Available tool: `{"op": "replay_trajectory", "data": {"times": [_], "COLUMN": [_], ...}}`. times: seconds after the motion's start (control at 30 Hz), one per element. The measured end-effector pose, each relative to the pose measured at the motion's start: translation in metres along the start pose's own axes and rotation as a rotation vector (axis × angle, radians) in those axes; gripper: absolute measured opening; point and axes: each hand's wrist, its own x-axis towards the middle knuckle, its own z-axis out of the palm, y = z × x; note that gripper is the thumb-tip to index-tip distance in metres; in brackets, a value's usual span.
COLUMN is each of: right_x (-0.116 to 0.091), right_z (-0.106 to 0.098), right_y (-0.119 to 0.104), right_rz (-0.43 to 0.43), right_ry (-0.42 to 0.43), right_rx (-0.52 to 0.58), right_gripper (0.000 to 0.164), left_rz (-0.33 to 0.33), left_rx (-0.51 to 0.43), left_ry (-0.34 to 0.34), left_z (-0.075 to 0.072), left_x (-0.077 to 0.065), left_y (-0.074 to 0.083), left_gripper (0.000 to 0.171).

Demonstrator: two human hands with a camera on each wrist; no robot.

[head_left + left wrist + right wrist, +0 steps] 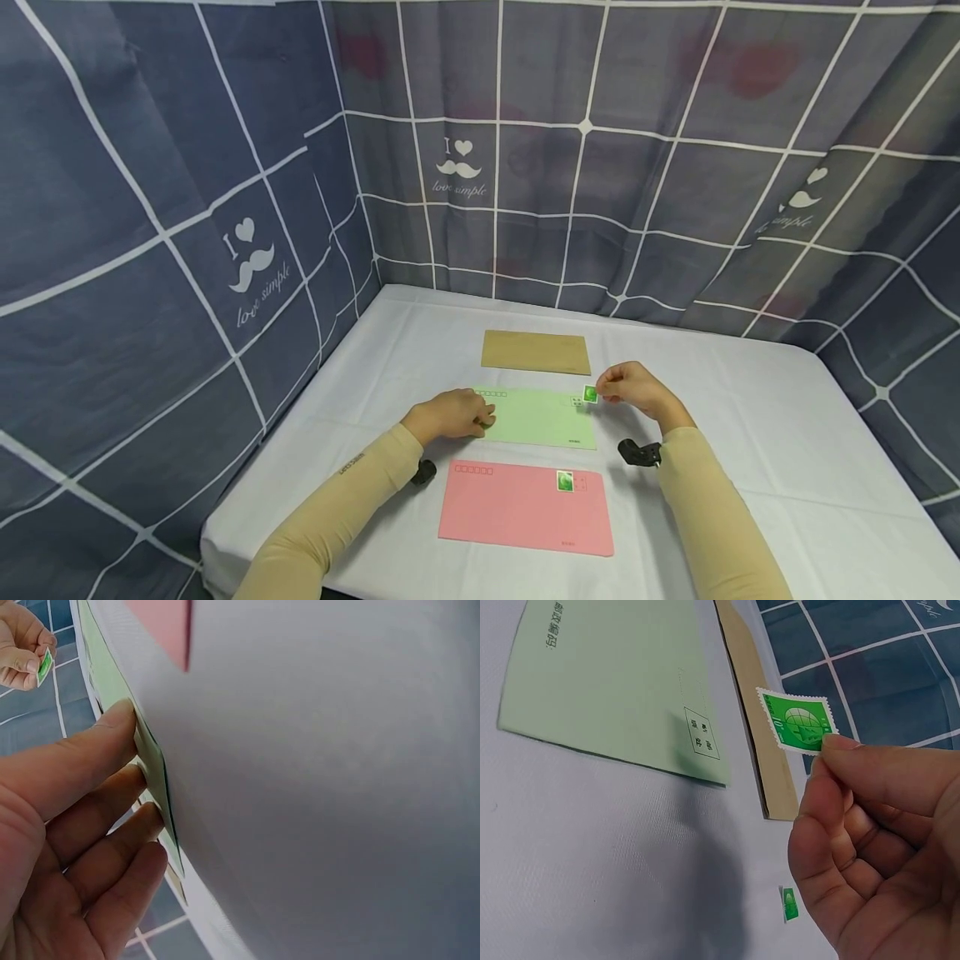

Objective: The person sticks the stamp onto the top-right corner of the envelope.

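My right hand (647,395) pinches a stamp (795,718) by its edge; my left hand (450,414), loosely bent, touches the green envelope (542,418).

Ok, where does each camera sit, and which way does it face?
Head: on the head, looking forward and down at the white table; left hand, right hand and sleeves show.
Left wrist: worn there, facing its own fingers at the green envelope; right hand shows beyond.
Right wrist: worn there, facing the right hand pinching a stamp.
Both wrist views share the green envelope and that stamp.
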Motion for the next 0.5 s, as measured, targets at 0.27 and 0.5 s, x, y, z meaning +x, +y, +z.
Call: {"op": "replay_trajectory", "data": {"times": [0.27, 0.5], "right_x": [0.0039, 0.0066], "right_z": [-0.0019, 0.002], "right_y": [0.0021, 0.0028], "right_rz": [-0.009, 0.008], "right_ry": [-0.003, 0.002], "right_rx": [0.003, 0.007], "right_gripper": [0.012, 0.011], "left_rz": [-0.001, 0.019], "left_rx": [-0.004, 0.009], "left_ry": [0.007, 0.003], "left_z": [-0.0022, 0.0003], "left_x": [0.0001, 0.0004], "left_y": [0.0016, 0.0013], "left_gripper": [0.034, 0.033]}}
